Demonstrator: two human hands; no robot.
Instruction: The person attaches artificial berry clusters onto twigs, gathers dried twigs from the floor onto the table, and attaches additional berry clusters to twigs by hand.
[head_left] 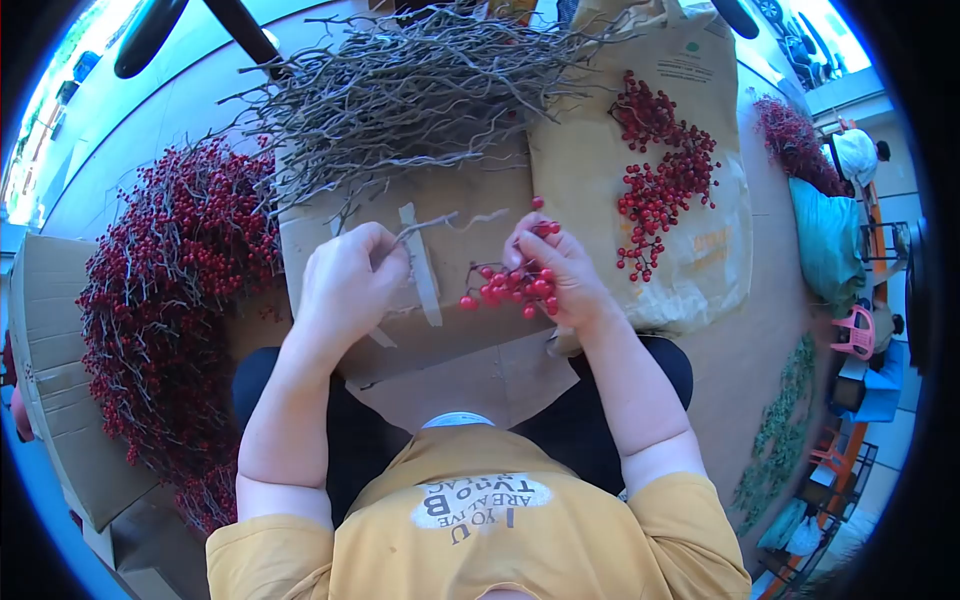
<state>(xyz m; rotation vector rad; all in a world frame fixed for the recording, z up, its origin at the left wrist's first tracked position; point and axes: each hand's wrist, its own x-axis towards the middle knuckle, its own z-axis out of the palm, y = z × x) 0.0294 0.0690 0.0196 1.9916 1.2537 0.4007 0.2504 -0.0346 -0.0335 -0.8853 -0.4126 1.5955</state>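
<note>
In the head view, my left hand [352,280] is closed round a bare grey twig [430,226], whose thin end points right. My right hand [560,268] pinches a sprig of red berries [513,288]; most of the berries hang to the left below the fingers, and a few show above them. The twig's tip and the sprig are close together over a cardboard box [470,190] with a strip of pale tape. Just beyond, a big heap of curly bare twigs [420,90] lies across the box.
Red berry sprigs [668,180] lie on a tan bag [570,170] at the right. A large pile of berry branches [180,310] stands at the left beside an open carton [75,380]. Farther right are green foliage [780,430], a teal sack [825,240] and a pink chair [856,332].
</note>
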